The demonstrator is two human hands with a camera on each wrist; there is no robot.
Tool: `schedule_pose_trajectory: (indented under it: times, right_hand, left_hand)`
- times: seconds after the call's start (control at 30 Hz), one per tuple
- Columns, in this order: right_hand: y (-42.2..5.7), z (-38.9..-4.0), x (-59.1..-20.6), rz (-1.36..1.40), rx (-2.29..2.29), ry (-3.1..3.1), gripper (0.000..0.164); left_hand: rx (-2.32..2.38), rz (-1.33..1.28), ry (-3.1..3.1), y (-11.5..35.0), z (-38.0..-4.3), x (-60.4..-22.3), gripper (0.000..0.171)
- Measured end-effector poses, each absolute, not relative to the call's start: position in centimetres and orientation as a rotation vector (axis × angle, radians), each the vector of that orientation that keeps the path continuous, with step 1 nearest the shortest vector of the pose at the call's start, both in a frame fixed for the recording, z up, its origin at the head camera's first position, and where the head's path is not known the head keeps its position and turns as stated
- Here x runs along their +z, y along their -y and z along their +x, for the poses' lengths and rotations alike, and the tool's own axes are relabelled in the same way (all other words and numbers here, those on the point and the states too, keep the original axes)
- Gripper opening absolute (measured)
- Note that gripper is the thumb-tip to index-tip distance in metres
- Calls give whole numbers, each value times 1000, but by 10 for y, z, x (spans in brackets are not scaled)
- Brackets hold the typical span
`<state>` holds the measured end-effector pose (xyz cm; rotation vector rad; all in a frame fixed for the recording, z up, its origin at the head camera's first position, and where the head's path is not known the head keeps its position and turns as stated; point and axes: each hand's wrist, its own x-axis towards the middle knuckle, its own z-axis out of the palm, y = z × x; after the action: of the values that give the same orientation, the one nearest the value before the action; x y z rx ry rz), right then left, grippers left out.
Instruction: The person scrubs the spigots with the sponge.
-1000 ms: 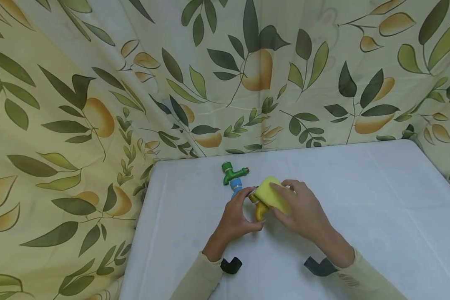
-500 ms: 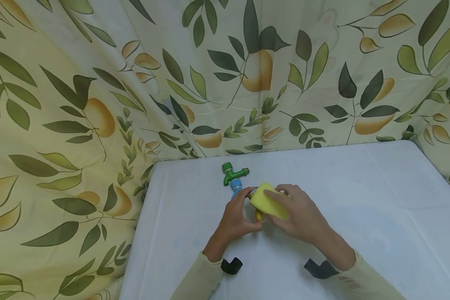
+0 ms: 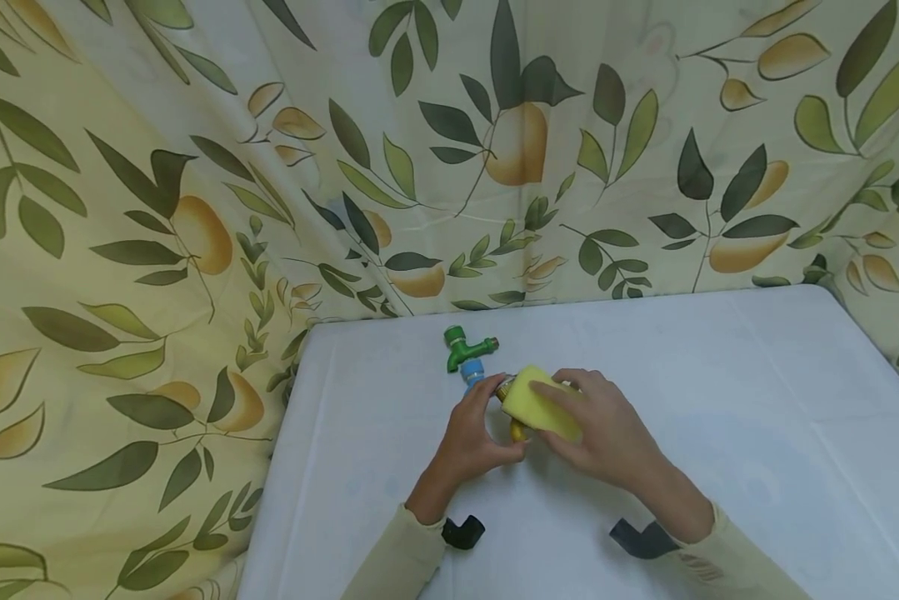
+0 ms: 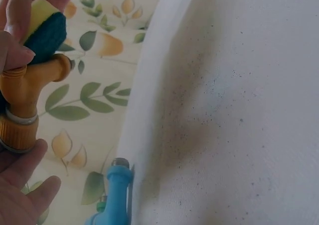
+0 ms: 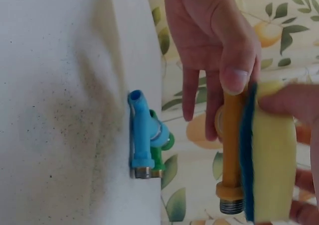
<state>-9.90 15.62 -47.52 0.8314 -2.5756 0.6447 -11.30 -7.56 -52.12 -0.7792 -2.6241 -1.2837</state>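
The yellow tap [image 5: 230, 153] is being held over the tabletop [image 3: 756, 433], between the two hands, largely covered by the sponge [image 3: 542, 406] in the head view. The left hand's [image 3: 475, 429] fingers are clamping on the tap, near the spout [image 3: 519, 431] and the ribbed knob [image 4: 19, 134]; the right hand's [image 3: 606, 425] fingers are pinching the sponge, whose dark scouring side [image 5: 246, 155] is lying against the tap. The tap is probably proving stiff, fairly light and smooth enough to twist; knob and spout are offering the sounder holds, the thread [image 5: 232, 207] a poorer one. The sponge is likely feeling soft and light, best taken by its yellow side. In the right wrist view the tap's long axis is running up and down, thread pointing down, the sponge lying parallel. In the head view the spout is pointing towards the person, the knob away and leftward.
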Motion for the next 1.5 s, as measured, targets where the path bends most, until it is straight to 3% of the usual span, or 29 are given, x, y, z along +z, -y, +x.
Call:
schedule_pose_trajectory:
  times: [1.5]
  right_hand:
    - [-160, -96, -472, 835, 692, 2613, 62]
  left_hand:
    - [-1322, -790, 2599, 74, -109, -519, 95]
